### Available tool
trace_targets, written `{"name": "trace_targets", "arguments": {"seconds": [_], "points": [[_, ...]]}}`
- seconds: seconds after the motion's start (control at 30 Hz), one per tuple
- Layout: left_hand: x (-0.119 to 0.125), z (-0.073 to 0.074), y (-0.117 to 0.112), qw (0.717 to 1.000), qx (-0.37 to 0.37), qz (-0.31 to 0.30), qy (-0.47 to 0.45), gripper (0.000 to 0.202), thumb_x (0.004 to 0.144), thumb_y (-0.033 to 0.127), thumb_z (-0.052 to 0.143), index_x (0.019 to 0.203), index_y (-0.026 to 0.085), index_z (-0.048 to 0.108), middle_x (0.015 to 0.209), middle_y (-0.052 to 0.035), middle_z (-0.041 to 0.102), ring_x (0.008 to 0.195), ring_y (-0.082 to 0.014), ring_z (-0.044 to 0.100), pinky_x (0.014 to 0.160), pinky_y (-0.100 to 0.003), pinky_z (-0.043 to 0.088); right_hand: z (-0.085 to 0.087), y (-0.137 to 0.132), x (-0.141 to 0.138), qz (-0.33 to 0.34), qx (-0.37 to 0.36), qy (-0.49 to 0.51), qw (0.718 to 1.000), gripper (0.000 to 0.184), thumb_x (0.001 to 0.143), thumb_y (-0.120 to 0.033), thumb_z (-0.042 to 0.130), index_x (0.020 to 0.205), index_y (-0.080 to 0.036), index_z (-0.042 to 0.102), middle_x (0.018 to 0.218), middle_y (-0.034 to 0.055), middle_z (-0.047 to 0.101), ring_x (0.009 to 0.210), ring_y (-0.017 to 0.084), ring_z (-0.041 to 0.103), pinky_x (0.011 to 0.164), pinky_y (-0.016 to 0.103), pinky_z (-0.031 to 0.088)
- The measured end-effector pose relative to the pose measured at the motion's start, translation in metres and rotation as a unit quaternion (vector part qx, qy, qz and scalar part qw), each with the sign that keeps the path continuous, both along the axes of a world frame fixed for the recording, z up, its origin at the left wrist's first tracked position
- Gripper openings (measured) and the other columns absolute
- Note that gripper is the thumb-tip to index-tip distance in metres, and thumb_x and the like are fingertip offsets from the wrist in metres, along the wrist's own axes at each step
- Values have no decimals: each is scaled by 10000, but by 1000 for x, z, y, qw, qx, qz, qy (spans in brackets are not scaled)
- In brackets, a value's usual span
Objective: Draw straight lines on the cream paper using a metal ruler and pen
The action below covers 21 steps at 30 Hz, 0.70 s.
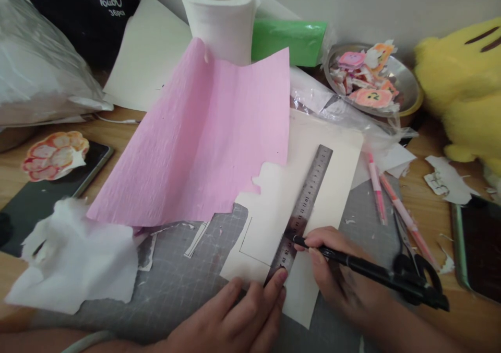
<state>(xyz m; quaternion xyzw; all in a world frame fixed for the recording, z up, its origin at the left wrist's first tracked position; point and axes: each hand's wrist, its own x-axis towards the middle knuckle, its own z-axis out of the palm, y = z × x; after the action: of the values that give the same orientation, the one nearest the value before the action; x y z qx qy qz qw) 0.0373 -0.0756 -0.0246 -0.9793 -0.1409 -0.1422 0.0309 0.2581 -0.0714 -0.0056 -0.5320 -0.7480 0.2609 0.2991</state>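
Observation:
My right hand [336,269] is closed around a black pen [364,266], its tip against the edge of a metal ruler [307,201]. The ruler lies slanted on a sheet of white paper [340,170]. My left hand [246,311] rests with fingers stretched out, pressing on the ruler's lower end and the paper beside it. Thin black lines forming a corner show on the paper left of the ruler. Pink crepe paper [219,128] covers the sheet's upper left part, its lower edge cut unevenly. Beneath lies a grey cutting mat [183,285].
Scissors [410,259] and two pink pens [376,188] lie at the right, near a phone [477,243]. Behind stand a paper roll [223,24], a bowl [415,92] of paper cutouts and a yellow plush toy [454,86]. Crumpled white paper [82,264] lies left.

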Motion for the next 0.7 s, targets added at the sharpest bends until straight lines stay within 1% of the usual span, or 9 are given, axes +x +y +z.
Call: {"name": "trace_targets", "arguments": {"seconds": [0.17,0.33,0.53,0.6,0.67,0.7], "points": [[0,0,-2,1000,0,5,-1,261,881,212,487,1110,139,591,1230,-106,600,971,-173,522,768,-285,400,1,1,-1,-3,2,-4,1000,110,884,-149,416,968,-206,458,765,15,607,678,122,629,615,201,497],[0,-2,-2,1000,0,2,-6,240,885,175,478,1091,145,597,1198,-89,624,987,-176,523,765,-292,395,5,1,-1,-1,-12,-10,1000,95,889,-156,409,953,-203,459,761,17,609,681,116,626,615,196,492],[0,-2,-3,1000,1,7,-7,253,894,200,461,1102,140,591,1215,-99,612,974,-178,524,769,-294,401,2,0,-2,-13,-13,0,1000,111,883,-151,416,968,-210,455,772,25,616,689,127,634,625,213,508],[-1,-2,-4,1000,-14,7,13,277,901,232,448,1126,140,580,1239,-102,595,985,-182,516,780,-296,404,1,-1,0,-6,0,13,1000,141,865,-131,430,975,-214,461,767,29,619,691,138,639,614,223,520],[-1,-2,-4,1000,-19,12,21,283,903,234,441,1135,146,577,1251,-95,588,967,-181,517,781,-299,409,2,-3,3,-1,45,51,998,188,852,-110,431,998,-226,461,769,34,622,701,152,644,615,244,536],[-1,-2,-3,1000,-10,12,10,273,901,221,447,1126,149,582,1240,-89,596,945,-176,522,770,-296,411,2,-5,6,-5,71,71,995,203,855,-111,426,1012,-236,458,781,37,624,711,159,646,626,259,543]]}}
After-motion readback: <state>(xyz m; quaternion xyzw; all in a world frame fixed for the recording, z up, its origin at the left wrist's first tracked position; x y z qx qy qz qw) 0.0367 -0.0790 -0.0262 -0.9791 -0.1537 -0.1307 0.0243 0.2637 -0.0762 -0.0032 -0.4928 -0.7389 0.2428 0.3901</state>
